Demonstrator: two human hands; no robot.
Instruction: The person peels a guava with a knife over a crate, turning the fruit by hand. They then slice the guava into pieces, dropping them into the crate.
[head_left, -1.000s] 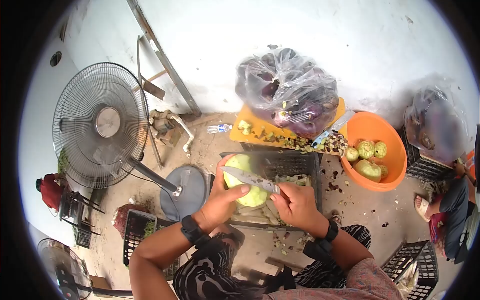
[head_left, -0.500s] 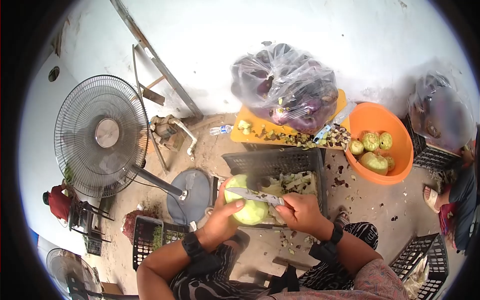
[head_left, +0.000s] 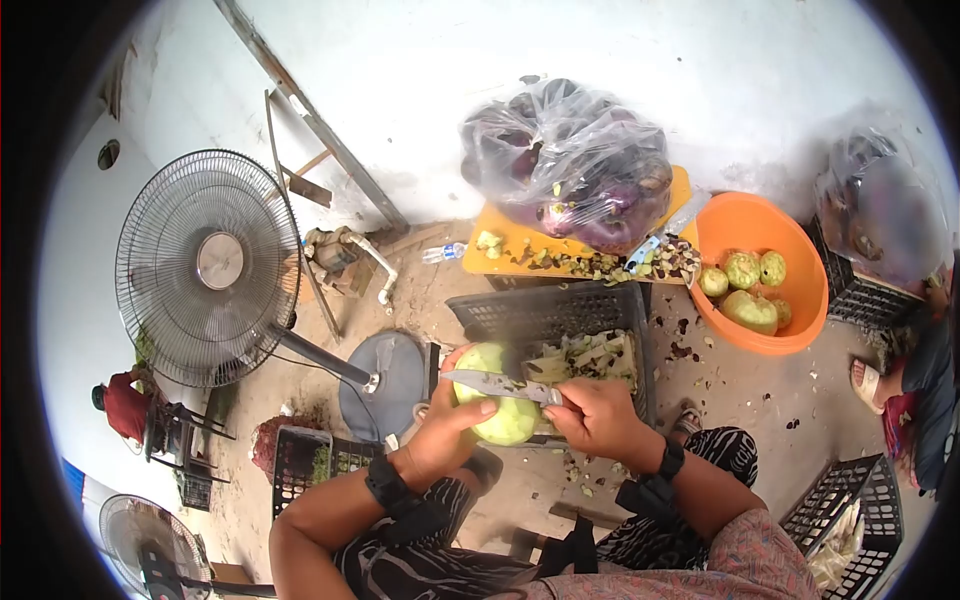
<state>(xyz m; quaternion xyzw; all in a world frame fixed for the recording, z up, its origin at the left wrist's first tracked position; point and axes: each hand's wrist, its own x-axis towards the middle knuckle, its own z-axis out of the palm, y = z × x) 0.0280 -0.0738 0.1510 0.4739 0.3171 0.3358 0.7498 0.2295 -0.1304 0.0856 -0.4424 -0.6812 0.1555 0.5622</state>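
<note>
My left hand is wrapped round a peeled, pale-green round vegetable, its thumb lying on the near side. A small knife is gripped in my right hand, its blade pointing left across the top of the vegetable. The left thumb sits just below the blade. Under both hands stands a black plastic crate with pale trimmings inside.
An orange tub holds several peeled vegetables. Beside it, a yellow board carries a bag of purple vegetables, peelings and another knife. A fan stands left. People sit at far left and right.
The knife blade has shifted slightly left over the vegetable, and my right hand with it. My left hand keeps its hold. The whole view has tilted a little.
</note>
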